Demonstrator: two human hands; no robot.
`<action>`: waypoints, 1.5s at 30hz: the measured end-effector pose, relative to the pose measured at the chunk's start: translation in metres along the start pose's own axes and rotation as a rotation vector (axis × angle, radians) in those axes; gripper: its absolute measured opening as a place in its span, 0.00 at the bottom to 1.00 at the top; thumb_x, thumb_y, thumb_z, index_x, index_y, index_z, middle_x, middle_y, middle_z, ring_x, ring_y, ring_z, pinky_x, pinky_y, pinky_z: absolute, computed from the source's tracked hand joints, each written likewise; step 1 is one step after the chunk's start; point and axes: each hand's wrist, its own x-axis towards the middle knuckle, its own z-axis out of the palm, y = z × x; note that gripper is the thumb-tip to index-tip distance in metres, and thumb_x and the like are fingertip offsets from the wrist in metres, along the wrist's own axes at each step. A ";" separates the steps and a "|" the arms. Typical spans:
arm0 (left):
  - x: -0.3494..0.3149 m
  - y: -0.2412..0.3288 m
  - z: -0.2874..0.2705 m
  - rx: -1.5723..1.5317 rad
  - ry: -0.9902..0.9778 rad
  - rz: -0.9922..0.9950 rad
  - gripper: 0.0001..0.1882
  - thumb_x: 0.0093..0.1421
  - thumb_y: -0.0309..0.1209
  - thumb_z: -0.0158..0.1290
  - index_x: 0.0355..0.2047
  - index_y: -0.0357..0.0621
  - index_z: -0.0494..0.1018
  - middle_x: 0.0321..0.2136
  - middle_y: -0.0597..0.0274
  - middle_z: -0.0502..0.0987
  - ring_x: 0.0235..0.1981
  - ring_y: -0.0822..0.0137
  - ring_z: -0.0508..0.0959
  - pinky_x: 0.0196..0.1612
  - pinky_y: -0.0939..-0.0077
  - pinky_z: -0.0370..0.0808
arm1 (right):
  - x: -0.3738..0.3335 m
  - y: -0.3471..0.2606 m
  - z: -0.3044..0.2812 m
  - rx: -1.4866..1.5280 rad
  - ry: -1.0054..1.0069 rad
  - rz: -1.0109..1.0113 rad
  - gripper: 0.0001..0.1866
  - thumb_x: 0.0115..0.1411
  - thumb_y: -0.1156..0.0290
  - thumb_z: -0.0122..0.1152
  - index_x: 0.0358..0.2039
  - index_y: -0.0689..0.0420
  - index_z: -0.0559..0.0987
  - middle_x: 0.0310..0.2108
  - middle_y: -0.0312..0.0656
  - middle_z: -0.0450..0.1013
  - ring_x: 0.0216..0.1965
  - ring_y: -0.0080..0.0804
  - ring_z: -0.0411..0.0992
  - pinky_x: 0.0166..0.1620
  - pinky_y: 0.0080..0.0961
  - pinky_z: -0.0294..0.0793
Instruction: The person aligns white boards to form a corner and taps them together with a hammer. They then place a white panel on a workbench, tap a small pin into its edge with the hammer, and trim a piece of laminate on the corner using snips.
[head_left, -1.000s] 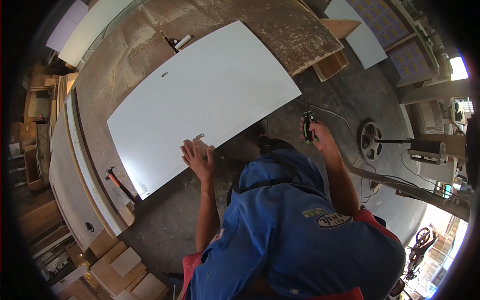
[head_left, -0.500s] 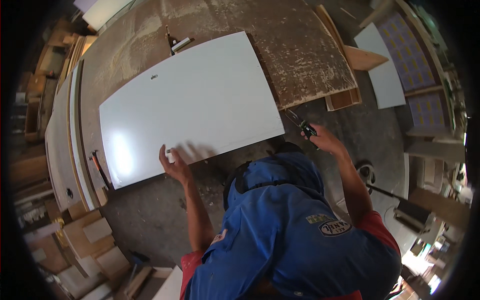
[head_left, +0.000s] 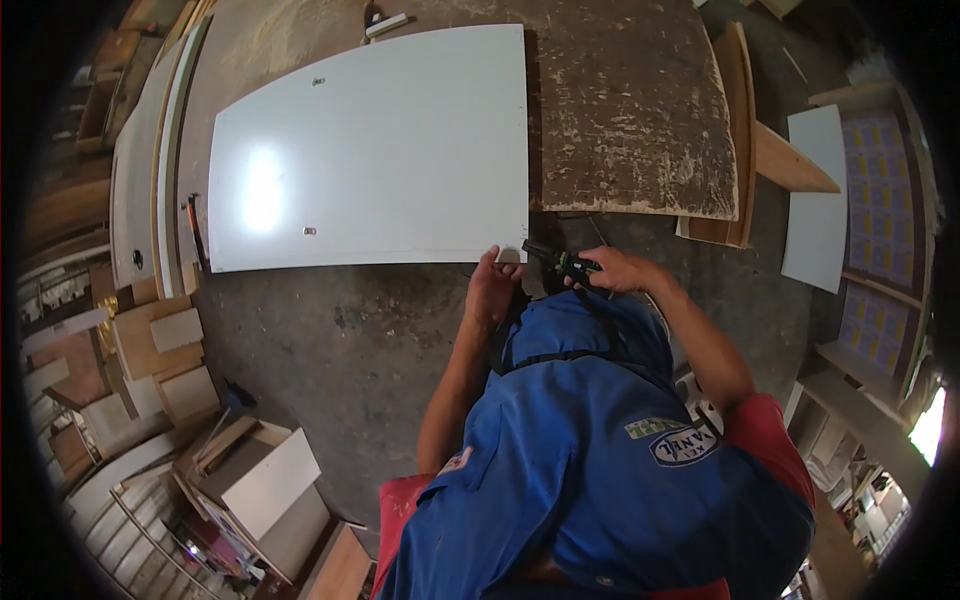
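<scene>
A large white panel (head_left: 390, 150) with a curved far edge lies on a worn brown workbench (head_left: 630, 130). Two small metal fittings sit on its face, one near the far edge (head_left: 318, 82) and another near the front edge (head_left: 309, 231). My left hand (head_left: 490, 285) is closed at the panel's near edge, by the right corner, its fingertips over the edge. In my right hand (head_left: 622, 272) is a black-and-green hand tool (head_left: 572, 264), its exact kind unclear. The tool's dark tip points left and reaches the panel's near right corner.
An orange-and-black tool (head_left: 195, 222) rests left of the panel. Beyond the panel lies a small white block (head_left: 387, 25). Long boards (head_left: 170, 160) stand along the left. Shelving (head_left: 880, 190) is at the right. A white-topped wooden box (head_left: 270, 480) stands on the floor at lower left.
My left hand has moved right along the panel's near edge to its right corner. My right hand has brought the tool left to that corner. The view has shifted and turned.
</scene>
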 end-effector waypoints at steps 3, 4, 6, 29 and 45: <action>0.014 -0.010 0.006 0.005 0.138 0.152 0.16 0.66 0.37 0.54 0.48 0.37 0.71 0.41 0.58 0.76 0.43 0.61 0.77 0.52 0.61 0.75 | 0.007 0.004 -0.007 0.183 -0.055 0.019 0.19 0.58 0.71 0.51 0.48 0.62 0.78 0.45 0.40 0.79 0.45 0.28 0.76 0.48 0.26 0.74; 0.015 -0.013 0.009 0.077 0.189 0.238 0.16 0.66 0.36 0.55 0.47 0.38 0.71 0.41 0.58 0.76 0.42 0.61 0.77 0.51 0.61 0.75 | 0.009 0.004 -0.009 0.166 -0.066 0.015 0.19 0.58 0.71 0.51 0.48 0.62 0.78 0.45 0.40 0.79 0.45 0.28 0.76 0.48 0.26 0.74; 0.015 -0.013 0.016 0.142 0.247 0.331 0.16 0.65 0.36 0.56 0.47 0.38 0.71 0.40 0.59 0.76 0.42 0.61 0.77 0.50 0.61 0.75 | 0.011 0.004 -0.013 0.251 -0.065 0.061 0.20 0.56 0.72 0.50 0.49 0.62 0.77 0.45 0.39 0.79 0.46 0.28 0.77 0.46 0.25 0.74; -0.030 -0.022 0.021 0.265 0.500 0.303 0.18 0.60 0.36 0.63 0.40 0.35 0.71 0.34 0.56 0.79 0.30 0.68 0.81 0.37 0.73 0.81 | 0.029 -0.010 -0.037 0.196 -0.303 0.111 0.22 0.54 0.74 0.49 0.50 0.60 0.76 0.48 0.39 0.78 0.47 0.27 0.77 0.44 0.21 0.74; -0.032 -0.015 0.015 0.250 0.358 0.079 0.26 0.63 0.44 0.59 0.46 0.32 0.68 0.36 0.52 0.79 0.35 0.63 0.82 0.40 0.67 0.81 | 0.049 -0.004 -0.046 0.376 -0.485 0.131 0.27 0.51 0.71 0.49 0.54 0.63 0.73 0.44 0.43 0.79 0.40 0.28 0.79 0.33 0.17 0.75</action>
